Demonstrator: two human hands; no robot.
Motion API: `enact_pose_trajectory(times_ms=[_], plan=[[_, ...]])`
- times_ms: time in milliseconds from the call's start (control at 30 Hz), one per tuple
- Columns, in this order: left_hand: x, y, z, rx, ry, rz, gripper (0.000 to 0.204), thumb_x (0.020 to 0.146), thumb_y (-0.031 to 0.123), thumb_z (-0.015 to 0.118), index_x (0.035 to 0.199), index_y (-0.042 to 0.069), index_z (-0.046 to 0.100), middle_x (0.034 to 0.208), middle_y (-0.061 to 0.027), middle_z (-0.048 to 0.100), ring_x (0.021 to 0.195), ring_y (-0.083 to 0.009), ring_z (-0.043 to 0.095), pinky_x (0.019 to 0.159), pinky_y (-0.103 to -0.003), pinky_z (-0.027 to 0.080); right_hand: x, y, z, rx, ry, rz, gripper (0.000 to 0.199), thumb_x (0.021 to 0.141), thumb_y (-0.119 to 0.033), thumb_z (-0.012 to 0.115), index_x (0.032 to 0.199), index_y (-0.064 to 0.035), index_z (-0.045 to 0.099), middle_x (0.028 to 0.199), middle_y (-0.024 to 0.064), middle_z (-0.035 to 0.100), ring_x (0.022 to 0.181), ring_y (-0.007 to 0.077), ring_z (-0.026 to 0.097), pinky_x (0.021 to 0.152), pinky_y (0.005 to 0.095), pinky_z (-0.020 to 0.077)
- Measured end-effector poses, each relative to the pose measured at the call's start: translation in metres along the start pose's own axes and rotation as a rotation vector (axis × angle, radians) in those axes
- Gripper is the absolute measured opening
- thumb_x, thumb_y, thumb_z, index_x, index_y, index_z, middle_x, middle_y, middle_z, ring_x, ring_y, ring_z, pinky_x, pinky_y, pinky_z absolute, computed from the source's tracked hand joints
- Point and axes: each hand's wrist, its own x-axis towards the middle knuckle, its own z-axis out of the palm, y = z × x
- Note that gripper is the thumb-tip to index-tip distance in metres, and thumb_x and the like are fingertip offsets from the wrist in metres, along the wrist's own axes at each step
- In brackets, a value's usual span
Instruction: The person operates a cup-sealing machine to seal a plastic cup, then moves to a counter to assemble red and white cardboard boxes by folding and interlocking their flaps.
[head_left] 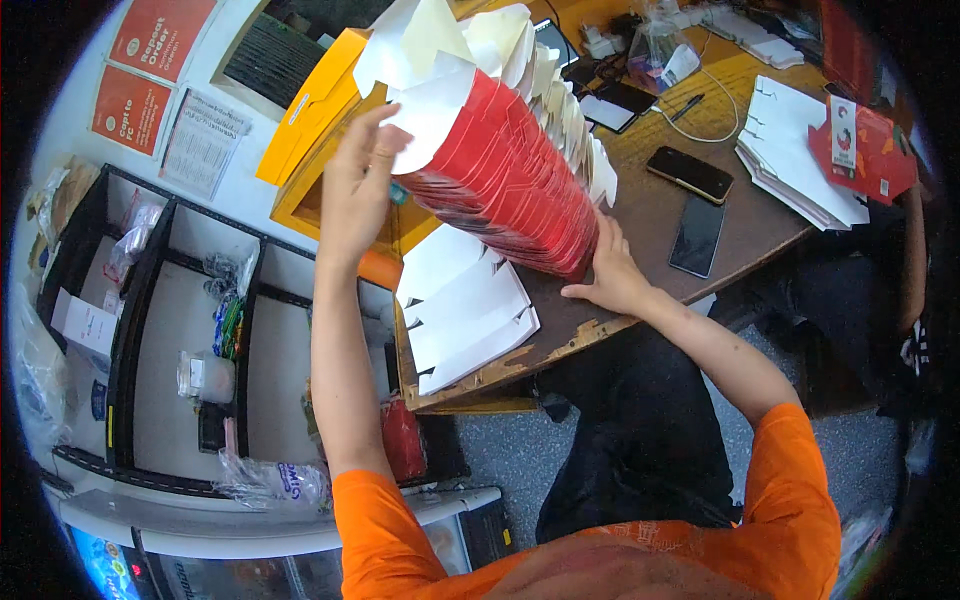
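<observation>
A tall, leaning stack of nested red cardboard food boxes (505, 170) stands on the desk before me, white inner flaps at its top. My left hand (362, 180) is raised at the upper left corner of the stack, its fingers partly bent beside a white flap. Low on the right side, my right hand (615, 268) rests against the stack's base with thumb and fingers apart. Behind the red stack leans a second stack of pale cartons (570, 115). Left of the base lies a pile of flat white cartons with slotted edges (460, 310).
Two phones, one dark (690, 174) and one grey (697, 235), lie right of the stack on the brown desk (640, 170). At the right, a person's arm (912, 260) is near a red carton (865, 150) over white flats (795, 155). Black shelving (150, 330) stands left.
</observation>
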Motion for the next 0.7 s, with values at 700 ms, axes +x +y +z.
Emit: enact_pose_trajectory(times_ms=[700], plan=[[-0.241,-0.168,0.075,0.009,-0.864,-0.378,0.076,0.064,0.031,0.098,0.125,0.003,0.062,0.133,-0.0156,0.059,0.124,-0.0319,0.057,0.108,-0.039,0.044,0.02,0.021,0.01,0.13,-0.021,-0.069,0.123,0.068,-0.022,0.092,0.159,0.0001,0.012,0.155,0.0302,0.031,0.144,0.0457,0.037,0.121,0.0472,0.0323]])
